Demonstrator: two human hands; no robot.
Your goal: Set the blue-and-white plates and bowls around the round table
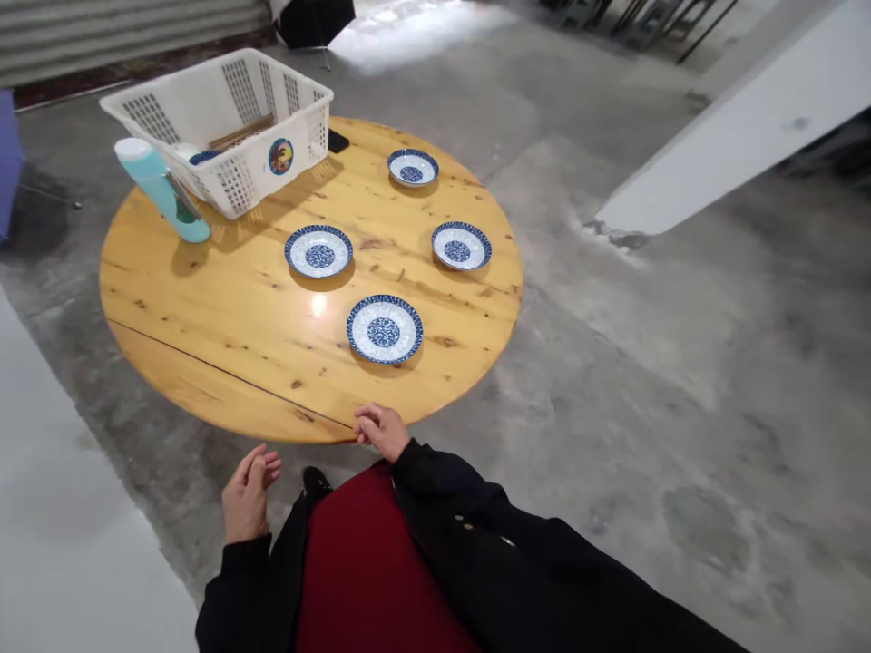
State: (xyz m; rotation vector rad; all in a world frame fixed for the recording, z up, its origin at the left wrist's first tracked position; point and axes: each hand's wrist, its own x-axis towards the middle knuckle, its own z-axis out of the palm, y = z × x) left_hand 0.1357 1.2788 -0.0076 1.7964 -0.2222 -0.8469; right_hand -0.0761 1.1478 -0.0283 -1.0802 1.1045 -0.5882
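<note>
My left hand (249, 497) hangs in front of the table's near edge, its fingers loosely bent and nothing in it. My right hand (385, 433) is at the near rim of the round wooden table (224, 336), fingers half curled and holding nothing visible. Closest to it lies a blue-and-white patterned plate (385, 330). Similar plates rest farther back: one to the left (319, 252), a second plate to the right (461, 246), and a third plate at the far side (413, 168). Neither hand touches a plate.
A white plastic basket (272, 186) stands at the table's back left, with sticks and blue-rimmed dishware inside. Against it leans a turquoise bottle (160, 190). A black phone (337, 141) lies behind the basket's right corner. On the right, a white pillar (721, 127) rises from the concrete floor.
</note>
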